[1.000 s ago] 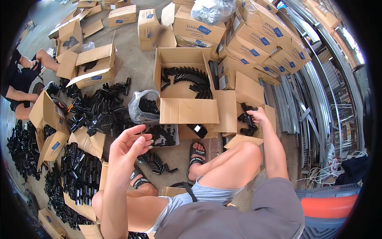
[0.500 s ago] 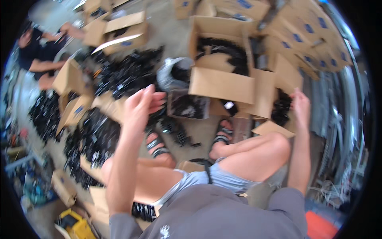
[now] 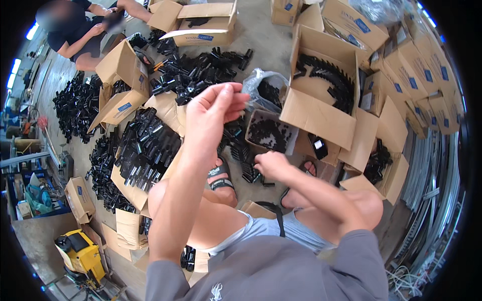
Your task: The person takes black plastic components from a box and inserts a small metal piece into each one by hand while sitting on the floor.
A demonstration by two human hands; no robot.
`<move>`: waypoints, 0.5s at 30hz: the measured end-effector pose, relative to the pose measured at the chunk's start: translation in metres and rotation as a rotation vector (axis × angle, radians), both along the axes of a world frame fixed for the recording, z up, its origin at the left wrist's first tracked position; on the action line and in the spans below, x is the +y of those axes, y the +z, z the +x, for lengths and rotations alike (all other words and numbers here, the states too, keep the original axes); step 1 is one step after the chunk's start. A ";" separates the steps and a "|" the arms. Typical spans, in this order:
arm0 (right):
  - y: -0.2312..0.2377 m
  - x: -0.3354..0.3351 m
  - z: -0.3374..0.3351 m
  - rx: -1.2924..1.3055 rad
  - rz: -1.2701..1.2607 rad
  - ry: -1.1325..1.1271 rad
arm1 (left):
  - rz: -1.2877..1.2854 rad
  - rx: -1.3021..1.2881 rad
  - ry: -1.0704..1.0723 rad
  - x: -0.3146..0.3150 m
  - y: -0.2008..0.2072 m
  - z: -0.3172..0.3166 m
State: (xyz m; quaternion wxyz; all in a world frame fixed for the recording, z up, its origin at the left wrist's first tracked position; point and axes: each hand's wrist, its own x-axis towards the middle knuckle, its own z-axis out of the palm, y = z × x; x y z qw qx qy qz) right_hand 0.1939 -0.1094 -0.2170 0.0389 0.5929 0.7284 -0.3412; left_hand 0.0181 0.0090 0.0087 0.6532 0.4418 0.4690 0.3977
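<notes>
My left hand is raised in front of me, its fingers curled and the thumb pressed along them. Whatever it may hold is too small to make out. Beyond it lies a heap of black plastic parts. My right hand is low in the middle, over the floor between my feet, with its fingers bent together; their tips are partly hidden. Just left of it is a row of black parts. A small open box of little black pieces stands just beyond that hand.
A large open carton holds black parts in a curved row. On the right are another open box, stacked cartons and long metal profiles. More black heaps lie left. Another person sits far left; a yellow machine stands near left.
My right hand has moved left from beside the far-right open box to the middle, near my feet. My left hand stays raised and curled. The view has shifted, so the surroundings sit differently.
</notes>
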 end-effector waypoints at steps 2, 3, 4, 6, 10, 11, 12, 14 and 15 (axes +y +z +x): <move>-0.046 -0.003 -0.030 -0.040 0.256 0.014 | 0.048 0.025 -0.025 -0.002 0.010 -0.005; -0.062 0.001 -0.043 -0.064 0.333 0.005 | 0.053 0.012 -0.031 -0.004 0.017 -0.006; -0.076 0.000 -0.058 -0.089 0.403 0.002 | 0.064 -0.004 -0.030 -0.004 0.020 -0.012; -0.110 -0.002 -0.073 -0.255 0.536 0.097 | 0.090 -0.021 -0.026 -0.006 0.023 -0.017; -0.107 0.004 -0.080 -0.245 0.666 0.130 | 0.088 -0.058 -0.052 -0.003 0.028 -0.024; -0.104 0.004 -0.079 -0.227 0.668 0.157 | 0.077 -0.085 -0.051 -0.002 0.031 -0.026; -0.102 0.005 -0.076 -0.209 0.670 0.187 | 0.066 -0.113 -0.047 -0.001 0.033 -0.027; -0.098 0.005 -0.071 -0.186 0.682 0.209 | 0.060 -0.149 -0.050 0.000 0.035 -0.031; -0.098 0.006 -0.067 -0.190 0.690 0.222 | 0.065 -0.176 -0.062 0.002 0.032 -0.031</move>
